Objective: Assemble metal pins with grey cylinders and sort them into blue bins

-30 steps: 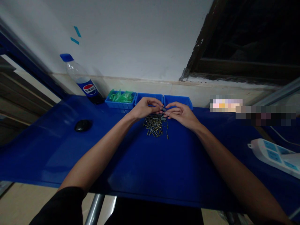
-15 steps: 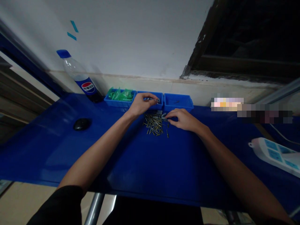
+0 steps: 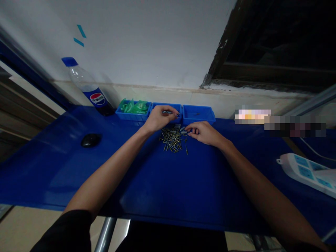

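My left hand [image 3: 159, 118] hovers in front of the middle blue bin [image 3: 168, 104]. Its fingers are curled around small silvery metal pieces [image 3: 167, 112], too small to make out fully. At the right edge of a heap of thin brass-and-silver metal pins [image 3: 172, 140], my right hand [image 3: 203, 132] pinches one slim metal pin [image 3: 188, 132] between thumb and fingertips. A few loose pins lie just below that hand. Grey, wider pieces show at the top of the heap. The middle bin's contents are mostly hidden by my left hand.
Left of the middle bin stands a blue bin [image 3: 131, 117] of green plastic pieces; the right blue bin [image 3: 198, 118] holds a small dark piece. A cola bottle [image 3: 90, 91] and a black computer mouse [image 3: 90, 140] are left, a white power strip [image 3: 307, 171] right.
My right thumb and fingers have closed on a pin at the heap's edge. The left hand stays nearly in place, its fingers slightly shifted. The whole view has moved a little.
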Action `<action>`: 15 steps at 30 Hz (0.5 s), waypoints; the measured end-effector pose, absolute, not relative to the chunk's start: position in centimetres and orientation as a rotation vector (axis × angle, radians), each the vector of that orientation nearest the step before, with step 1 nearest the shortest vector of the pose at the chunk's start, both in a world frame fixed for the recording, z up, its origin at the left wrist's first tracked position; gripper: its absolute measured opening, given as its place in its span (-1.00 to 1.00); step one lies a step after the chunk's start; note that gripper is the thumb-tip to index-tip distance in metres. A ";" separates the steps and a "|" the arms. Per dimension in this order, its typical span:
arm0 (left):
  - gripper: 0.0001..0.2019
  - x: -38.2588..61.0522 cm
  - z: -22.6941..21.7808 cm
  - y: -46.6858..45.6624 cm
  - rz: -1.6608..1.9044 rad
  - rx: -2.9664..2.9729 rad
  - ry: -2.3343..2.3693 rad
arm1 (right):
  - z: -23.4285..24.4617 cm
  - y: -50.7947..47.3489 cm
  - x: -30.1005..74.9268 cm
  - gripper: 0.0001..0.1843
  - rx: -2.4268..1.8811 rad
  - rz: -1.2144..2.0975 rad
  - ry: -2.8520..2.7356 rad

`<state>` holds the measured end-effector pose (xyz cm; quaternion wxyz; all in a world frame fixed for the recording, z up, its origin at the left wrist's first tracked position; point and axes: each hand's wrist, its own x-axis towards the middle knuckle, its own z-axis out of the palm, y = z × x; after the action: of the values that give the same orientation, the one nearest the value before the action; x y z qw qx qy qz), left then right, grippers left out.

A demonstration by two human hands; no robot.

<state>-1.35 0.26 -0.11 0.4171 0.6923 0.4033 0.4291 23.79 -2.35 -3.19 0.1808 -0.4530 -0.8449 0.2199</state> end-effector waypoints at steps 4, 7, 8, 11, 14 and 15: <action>-0.80 -1.3 -0.1 0.3 1.067 1.746 1.021 | -3.0 -2.2 24.0 -0.72 -1.327 0.609 -2.381; -0.82 -1.2 0.0 0.2 1.056 1.749 1.019 | -3.1 -2.2 24.1 -0.70 -1.351 0.667 -2.355; -0.82 -1.2 0.0 0.2 1.053 1.750 1.015 | -3.0 -2.2 24.1 -0.69 -1.357 0.689 -2.346; -0.82 -1.2 0.0 0.0 1.045 1.751 1.009 | -2.8 -2.3 24.3 -0.71 -1.386 0.725 -2.309; -0.81 -1.2 0.0 0.0 1.041 1.774 1.002 | -2.5 -2.4 24.5 -0.78 -1.421 0.767 -2.266; -0.81 -1.3 0.0 0.1 1.040 1.791 0.999 | -2.4 -2.5 24.6 -0.81 -1.419 0.791 -2.246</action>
<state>-1.26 0.06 0.04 0.4087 0.7109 0.3965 0.4129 24.58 -2.46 -2.39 0.1836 -0.5032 -0.7965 0.2805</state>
